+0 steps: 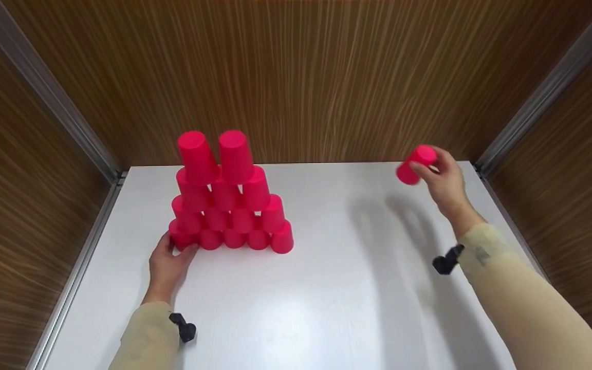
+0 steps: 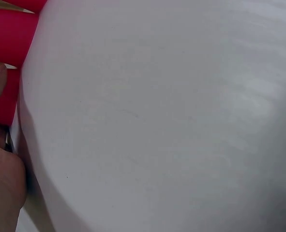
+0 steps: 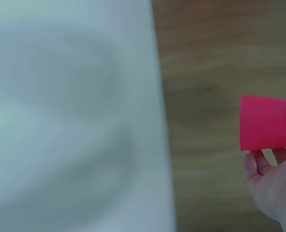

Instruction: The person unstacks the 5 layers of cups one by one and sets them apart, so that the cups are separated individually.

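Note:
Upside-down red plastic cups form a stepped pyramid (image 1: 234, 221) on the left half of the white table (image 1: 316, 288). Two cups top it, the left one (image 1: 196, 156) and the right one (image 1: 236, 156), with a gap between them. Three cups stand in the row below, and the two lowest rows have several each. At the front left corner, my left hand (image 1: 166, 264) holds the bottom-row end cup (image 2: 6, 104) between thumb and fingers. Far off to the right, my right hand (image 1: 447, 187) grips a single tilted red cup (image 3: 264, 123) in the air, its base upward.
Wood-patterned panels enclose the table at the back (image 1: 296, 82), left (image 1: 29, 180) and right (image 1: 573, 164), with grey metal strips at the corners. White tabletop lies between the pyramid and my right arm, whose shadow falls on it.

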Demonstrator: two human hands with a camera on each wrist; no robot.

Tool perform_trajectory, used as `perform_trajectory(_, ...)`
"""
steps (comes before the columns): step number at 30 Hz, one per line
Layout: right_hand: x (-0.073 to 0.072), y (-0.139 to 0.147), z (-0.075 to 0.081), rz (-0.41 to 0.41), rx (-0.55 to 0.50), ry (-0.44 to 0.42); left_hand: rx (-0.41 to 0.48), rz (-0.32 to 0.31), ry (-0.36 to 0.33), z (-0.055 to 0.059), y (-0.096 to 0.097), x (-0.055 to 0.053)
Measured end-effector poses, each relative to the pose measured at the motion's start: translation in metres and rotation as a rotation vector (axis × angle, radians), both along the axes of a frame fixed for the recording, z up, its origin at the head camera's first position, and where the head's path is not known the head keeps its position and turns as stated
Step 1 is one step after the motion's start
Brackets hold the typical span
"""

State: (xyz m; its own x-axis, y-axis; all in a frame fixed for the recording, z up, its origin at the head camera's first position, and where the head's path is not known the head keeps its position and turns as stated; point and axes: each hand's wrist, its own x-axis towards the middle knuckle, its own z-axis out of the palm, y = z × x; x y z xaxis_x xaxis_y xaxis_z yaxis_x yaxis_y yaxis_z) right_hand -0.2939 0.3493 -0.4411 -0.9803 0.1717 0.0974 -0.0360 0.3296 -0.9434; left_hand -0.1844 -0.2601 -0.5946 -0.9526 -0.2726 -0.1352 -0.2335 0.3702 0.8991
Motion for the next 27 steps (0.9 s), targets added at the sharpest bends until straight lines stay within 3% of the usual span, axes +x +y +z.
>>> perform_trajectory(3,0.011,0.029,-0.022,-0.073,0.030,-0.099,0.000,0.002,0.005,-0.001,0.002,0.001)
perform_trajectory(7,0.025,0.057,-0.041,-0.131,0.051,-0.211,-0.005,0.004,0.018,-0.002,0.003,0.000)
perform_trajectory(18,0.053,0.093,-0.078,-0.152,0.067,-0.288,0.008,-0.006,0.011,-0.004,0.005,-0.002)
perform_trajectory(27,0.063,0.101,-0.095,-0.139,0.079,-0.332,0.014,-0.003,0.008,-0.004,0.006,-0.002)
